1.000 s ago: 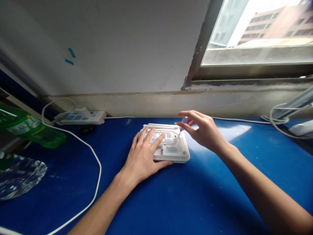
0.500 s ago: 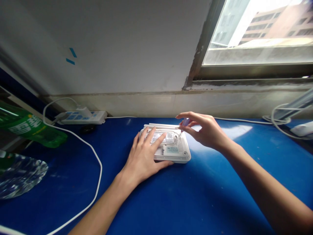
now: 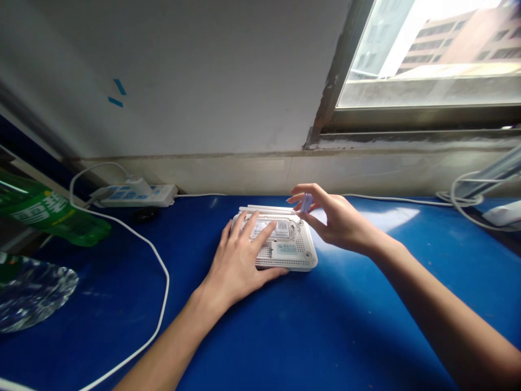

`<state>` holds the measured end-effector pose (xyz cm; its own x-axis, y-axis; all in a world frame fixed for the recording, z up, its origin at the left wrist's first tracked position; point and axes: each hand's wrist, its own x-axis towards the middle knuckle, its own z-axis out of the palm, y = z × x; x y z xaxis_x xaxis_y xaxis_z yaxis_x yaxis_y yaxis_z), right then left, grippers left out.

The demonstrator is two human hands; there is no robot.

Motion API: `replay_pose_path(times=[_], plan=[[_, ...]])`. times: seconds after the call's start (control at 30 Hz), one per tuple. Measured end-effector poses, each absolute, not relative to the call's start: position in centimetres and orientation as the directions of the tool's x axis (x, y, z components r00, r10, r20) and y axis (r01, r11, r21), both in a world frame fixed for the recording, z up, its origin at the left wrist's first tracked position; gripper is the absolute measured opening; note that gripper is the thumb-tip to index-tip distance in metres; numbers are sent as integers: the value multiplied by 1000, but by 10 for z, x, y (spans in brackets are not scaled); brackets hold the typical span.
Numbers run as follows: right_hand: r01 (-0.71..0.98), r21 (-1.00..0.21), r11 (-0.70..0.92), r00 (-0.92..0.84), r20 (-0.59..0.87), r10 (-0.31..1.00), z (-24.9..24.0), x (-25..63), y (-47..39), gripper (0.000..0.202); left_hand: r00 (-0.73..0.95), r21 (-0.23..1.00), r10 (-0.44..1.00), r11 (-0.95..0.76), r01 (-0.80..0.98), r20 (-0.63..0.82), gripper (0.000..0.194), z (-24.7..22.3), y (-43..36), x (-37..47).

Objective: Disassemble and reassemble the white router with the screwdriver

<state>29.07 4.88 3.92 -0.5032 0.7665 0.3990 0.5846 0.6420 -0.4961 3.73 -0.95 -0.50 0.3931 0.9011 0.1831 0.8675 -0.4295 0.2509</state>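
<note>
A white Wi-Fi router (image 3: 303, 247) lies upside down on the blue table, its vented underside and labels facing up. Across its left half rests my left hand (image 3: 240, 255), fingers spread over the underside and thumb along the front edge, holding it in place. My right hand (image 3: 336, 220) pinches a small screwdriver (image 3: 306, 203) by its translucent purple handle. The tool stands nearly upright above the router's far right corner, near a round screw hole. Whether its tip touches the hole cannot be made out. White antennas (image 3: 268, 209) lie folded along the far edge.
At the left lie a green bottle (image 3: 52, 209) and a clear plastic bottle (image 3: 36, 290). A white power strip (image 3: 163, 195) sits against the wall beside a black round object (image 3: 145, 214). One white cable (image 3: 165, 271) loops over the table's left side.
My right hand has shifted slightly left, and its fingers have moved around the screwdriver handle, which now shows more. My left hand and the router have stayed put.
</note>
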Motion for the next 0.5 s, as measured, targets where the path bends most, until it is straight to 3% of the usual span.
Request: replay_pose_path(times=[0.17,0.5], plan=[[583,-540,607,-460,397,794,38,292,52,32,392,248,905,-422,872,163,94,-3,-9,38],[708,-302,638,-453,500,738,29,293,54,45,398,253,902,-429,867,167,94,-3,-10,37]])
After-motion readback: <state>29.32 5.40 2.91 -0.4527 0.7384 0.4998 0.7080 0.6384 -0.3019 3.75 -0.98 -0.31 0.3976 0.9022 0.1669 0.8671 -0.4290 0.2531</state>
